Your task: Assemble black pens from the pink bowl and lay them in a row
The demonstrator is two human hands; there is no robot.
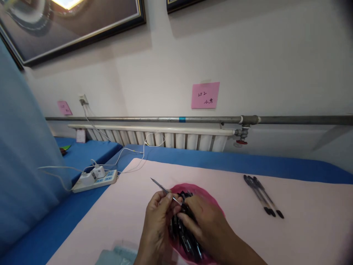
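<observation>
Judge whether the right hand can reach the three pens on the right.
Probably yes: only the bowl's rim seems between the right hand and the pens, though that hand is occupied.

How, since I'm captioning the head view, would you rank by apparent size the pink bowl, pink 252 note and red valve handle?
1. Pink bowl, though partly covered
2. Pink 252 note
3. Red valve handle

Can see blue table (261, 162) under pink sheet (309, 217). On sheet, can note a bowl (215, 198); right of bowl, three pens (260, 194); near left, a pale-blue item (117, 256); farther left, on bare table, a power strip (107, 179).
</observation>
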